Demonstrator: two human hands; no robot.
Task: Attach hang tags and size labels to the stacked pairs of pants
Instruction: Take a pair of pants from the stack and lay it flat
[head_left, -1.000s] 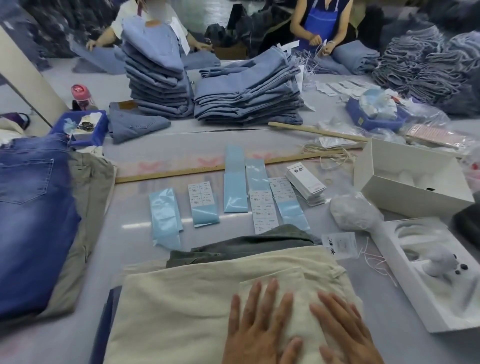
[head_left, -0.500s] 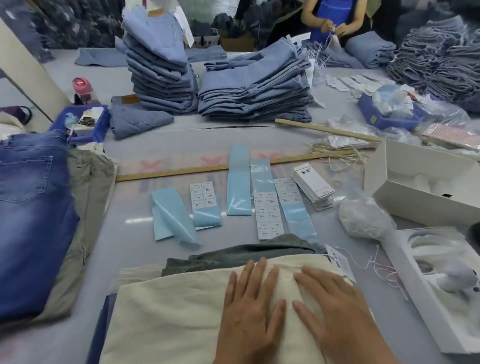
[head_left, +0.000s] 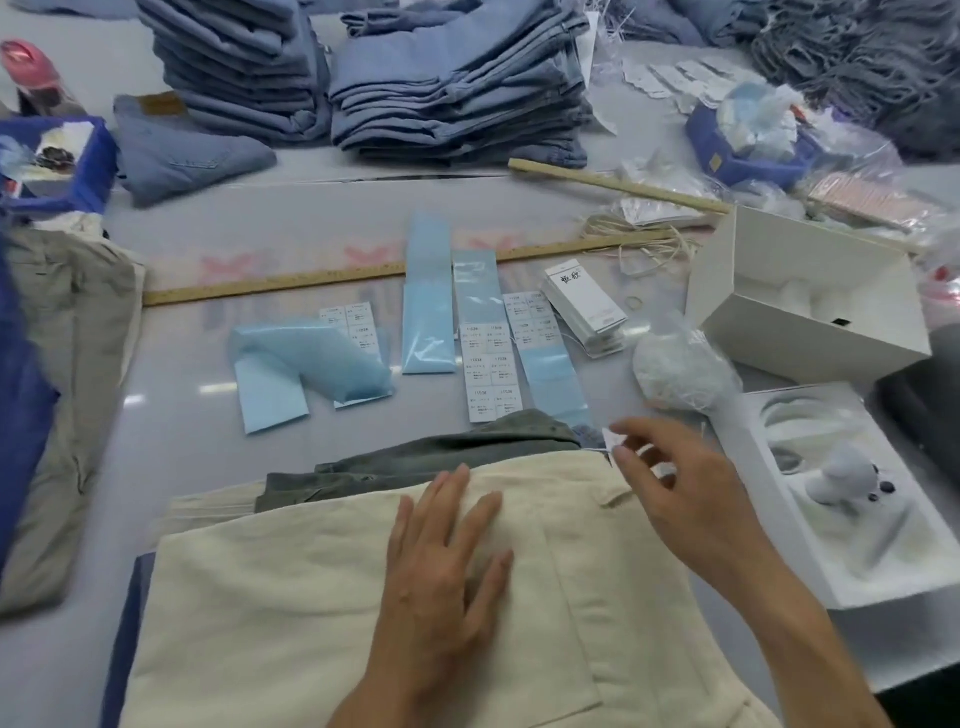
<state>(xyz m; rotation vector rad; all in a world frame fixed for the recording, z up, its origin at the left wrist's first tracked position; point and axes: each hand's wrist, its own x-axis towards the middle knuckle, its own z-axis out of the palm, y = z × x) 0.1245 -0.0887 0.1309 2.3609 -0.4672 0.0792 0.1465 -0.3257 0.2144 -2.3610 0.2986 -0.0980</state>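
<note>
tabletop (head_left: 208, 519): left hand (head_left: 441, 561) flat on one cream pants (head_left: 291, 613); right hand (head_left: 675, 483) pinches one hang tag (head_left: 614, 440).

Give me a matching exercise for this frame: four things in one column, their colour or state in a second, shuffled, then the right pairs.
Things:
1. left hand
2. right hand
3. top pants of the near stack
4. wooden ruler

States:
A. lies along the table beyond the blue label strips
B. pinches a small white tag at the waistband
C. cream, folded, on top
D. rests flat, fingers straight, on the cream fabric

Pairs: 1-D, 2-B, 3-C, 4-A
</note>
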